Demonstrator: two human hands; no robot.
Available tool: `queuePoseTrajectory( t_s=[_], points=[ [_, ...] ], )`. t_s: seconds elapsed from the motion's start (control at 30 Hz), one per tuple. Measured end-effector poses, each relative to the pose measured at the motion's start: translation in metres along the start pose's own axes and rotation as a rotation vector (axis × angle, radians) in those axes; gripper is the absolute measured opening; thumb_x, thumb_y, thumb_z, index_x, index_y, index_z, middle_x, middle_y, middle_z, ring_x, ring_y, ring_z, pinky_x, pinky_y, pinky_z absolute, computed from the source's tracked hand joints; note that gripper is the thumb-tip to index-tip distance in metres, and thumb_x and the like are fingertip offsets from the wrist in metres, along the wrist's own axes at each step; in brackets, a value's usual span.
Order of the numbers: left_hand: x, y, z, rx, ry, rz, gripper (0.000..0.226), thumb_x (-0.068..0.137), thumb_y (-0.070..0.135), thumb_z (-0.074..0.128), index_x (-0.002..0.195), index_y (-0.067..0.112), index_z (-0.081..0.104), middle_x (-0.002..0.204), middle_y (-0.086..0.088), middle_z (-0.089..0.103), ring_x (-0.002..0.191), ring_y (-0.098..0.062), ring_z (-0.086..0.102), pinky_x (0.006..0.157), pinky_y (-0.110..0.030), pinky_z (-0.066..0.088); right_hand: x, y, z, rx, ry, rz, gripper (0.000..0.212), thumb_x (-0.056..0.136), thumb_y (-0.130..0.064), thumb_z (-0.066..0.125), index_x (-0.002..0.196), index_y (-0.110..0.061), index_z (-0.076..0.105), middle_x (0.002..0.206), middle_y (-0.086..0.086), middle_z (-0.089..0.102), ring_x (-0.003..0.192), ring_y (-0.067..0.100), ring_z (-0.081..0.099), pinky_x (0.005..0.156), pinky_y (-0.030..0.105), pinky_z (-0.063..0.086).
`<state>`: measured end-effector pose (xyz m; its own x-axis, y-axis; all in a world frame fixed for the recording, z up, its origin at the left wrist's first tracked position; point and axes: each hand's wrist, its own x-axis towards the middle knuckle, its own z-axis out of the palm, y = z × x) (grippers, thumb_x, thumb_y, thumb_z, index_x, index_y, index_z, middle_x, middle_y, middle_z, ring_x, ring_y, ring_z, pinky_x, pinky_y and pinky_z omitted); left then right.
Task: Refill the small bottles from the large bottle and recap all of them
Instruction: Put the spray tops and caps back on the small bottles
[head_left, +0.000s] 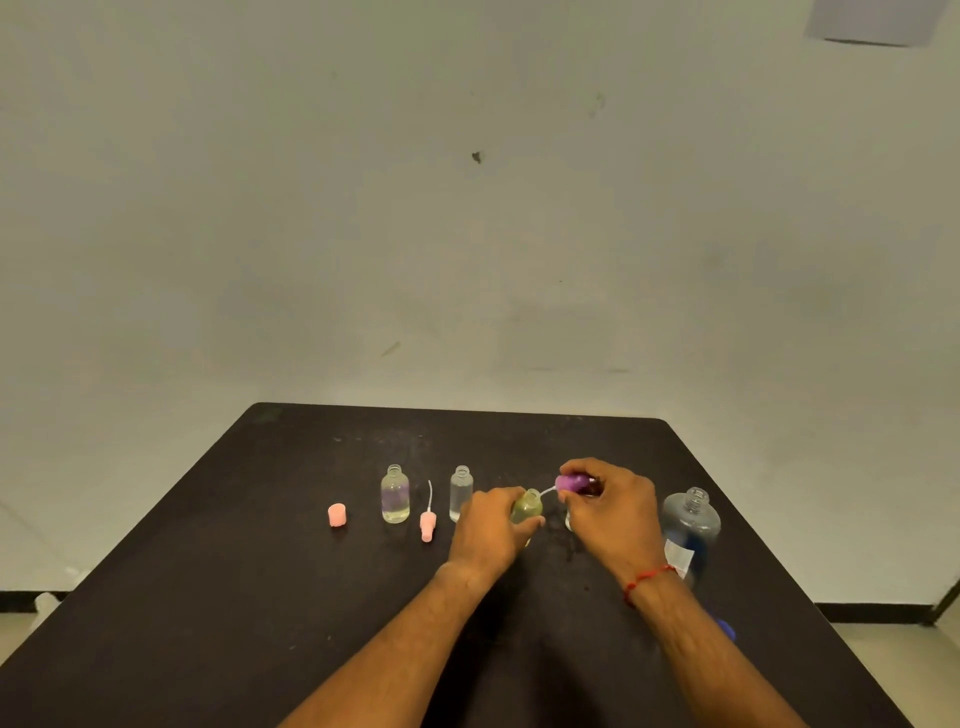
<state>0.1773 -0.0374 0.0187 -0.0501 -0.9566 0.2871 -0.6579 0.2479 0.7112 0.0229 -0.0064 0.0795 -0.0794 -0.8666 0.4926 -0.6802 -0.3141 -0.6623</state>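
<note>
three small clear bottles, all uncapped: the left bottle (395, 493) and middle bottle (461, 491) stood upright on the black table (208, 571); the third bottle (527, 506) leaned slightly right, gripped by the left hand (488, 527). the right hand (613, 506) pinched one purple pump (571, 482), its thin tube slanting down-left toward that mouth. one large bottle (691, 519), round-shouldered, stood open at right. one pink cap (336, 514) and one pink pump (427, 524) sat left.

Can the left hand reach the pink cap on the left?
Probably, but not freely: the left hand grips a yellowish bottle. Nothing blocks the pink cap from the near side.
</note>
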Motion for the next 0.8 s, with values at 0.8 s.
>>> queuePoseTrajectory(
  t_s=[0.8],
  points=[
    [-0.022, 0.015, -0.005, -0.069, -0.029, 0.046, 0.012, 0.083, 0.032, 0.080, 0.089, 0.022, 0.077, 0.066, 0.017, 0.064, 0.064, 0.003, 0.062, 0.062, -0.009, 0.045, 0.029, -0.008, 0.002, -0.282, -0.552, -0.048, 0.021, 0.082, -0.040, 0.074, 0.074, -0.025, 0.061, 0.072, -0.006, 0.061, 0.065, 0.006, 0.058, 0.057, 0.013, 0.038]
  ],
)
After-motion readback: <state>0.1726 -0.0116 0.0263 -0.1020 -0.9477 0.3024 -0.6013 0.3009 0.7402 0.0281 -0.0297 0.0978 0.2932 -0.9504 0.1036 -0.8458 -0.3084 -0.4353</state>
